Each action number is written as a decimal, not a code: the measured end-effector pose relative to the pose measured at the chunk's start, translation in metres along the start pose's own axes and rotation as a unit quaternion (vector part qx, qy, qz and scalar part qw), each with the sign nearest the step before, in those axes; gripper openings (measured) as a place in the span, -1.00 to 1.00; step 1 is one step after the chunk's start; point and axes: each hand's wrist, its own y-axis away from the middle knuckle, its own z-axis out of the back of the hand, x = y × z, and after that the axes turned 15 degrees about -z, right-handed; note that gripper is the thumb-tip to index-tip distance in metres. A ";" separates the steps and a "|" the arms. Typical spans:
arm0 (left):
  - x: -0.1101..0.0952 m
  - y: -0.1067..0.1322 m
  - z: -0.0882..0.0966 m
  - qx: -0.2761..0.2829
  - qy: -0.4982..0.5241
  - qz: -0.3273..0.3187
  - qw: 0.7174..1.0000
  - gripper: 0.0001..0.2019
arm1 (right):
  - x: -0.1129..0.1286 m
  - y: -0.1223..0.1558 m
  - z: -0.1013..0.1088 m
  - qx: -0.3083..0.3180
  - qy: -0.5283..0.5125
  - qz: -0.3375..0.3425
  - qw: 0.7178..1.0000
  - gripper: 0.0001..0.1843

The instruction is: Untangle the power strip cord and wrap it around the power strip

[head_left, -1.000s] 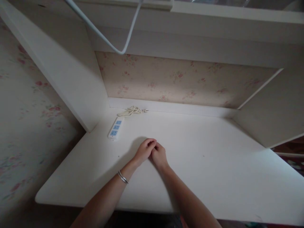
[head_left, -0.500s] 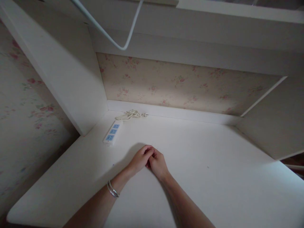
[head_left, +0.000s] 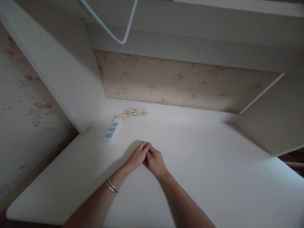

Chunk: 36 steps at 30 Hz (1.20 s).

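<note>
My left hand (head_left: 138, 155) and my right hand (head_left: 155, 162) rest together on the white desktop (head_left: 204, 193), near its middle. Both are closed, with their fingers curled and touching each other. The insides of the palms are hidden, so whether anything lies between them does not show. Two silver bangles (head_left: 112, 185) circle my left wrist. Beyond my left hand, and apart from it, lies a white power strip (head_left: 110, 130) with blue socket panels. Its pale cord (head_left: 129, 113) is bundled behind it, with the plug (head_left: 143, 113) at the right end.
A white side panel (head_left: 64, 72) rises on the left, and another panel (head_left: 268, 117) stands on the right. Floral wallpaper (head_left: 173, 82) covers the back wall above a low white ledge (head_left: 171, 110). A bent pale-blue rod (head_left: 111, 34) hangs overhead.
The view has shifted slightly, and everything sits a little higher in the picture. My hands stay together on the desktop; their fingers have shifted slightly against each other.
</note>
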 end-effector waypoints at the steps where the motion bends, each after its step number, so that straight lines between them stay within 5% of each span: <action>1: -0.001 0.000 0.000 -0.002 -0.003 0.000 1.000 -0.67 | 0.000 0.000 0.000 0.005 -0.001 -0.003 1.000 -0.72; 36: -0.005 -0.001 0.001 0.027 -0.061 -0.029 0.997 -0.63 | -0.001 0.000 0.003 -0.006 0.071 0.017 0.997 -0.71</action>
